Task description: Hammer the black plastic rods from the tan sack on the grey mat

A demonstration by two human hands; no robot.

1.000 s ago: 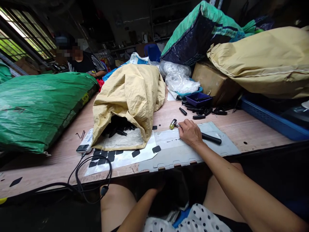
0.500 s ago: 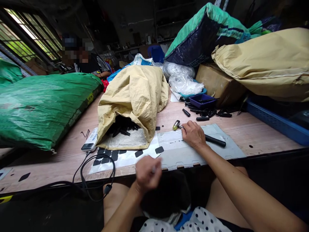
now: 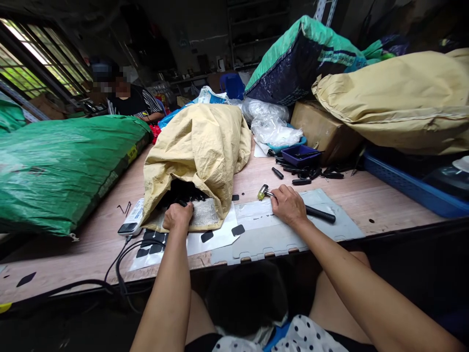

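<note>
My left hand (image 3: 177,216) is at the mouth of a beige woven sack (image 3: 205,142), its fingers curled in against small black elongated pieces (image 3: 196,196) inside. What exactly the fingertips grip is hidden behind the hand. My right hand (image 3: 288,204) is closed over the shaft of a small hammer (image 3: 321,214). The hammer's metal and yellowish head sticks out to the left of the fingers, and its black handle to the right. Under the hammer lies a grey flattened sheet (image 3: 337,222) on the wooden table.
A green sack (image 3: 73,171) lies left. Near the cable (image 3: 122,274) are a white device (image 3: 132,220) and a white sheet (image 3: 194,244) with black stickers. Loose black pieces (image 3: 301,182), a purple tray (image 3: 300,156) and a blue basket (image 3: 410,188) lie right. A person (image 3: 134,102) sits behind.
My left hand has moved forward and left, from the table's front edge to the opening of the beige sack. My right hand stays on the hammer. The view has shifted slightly.
</note>
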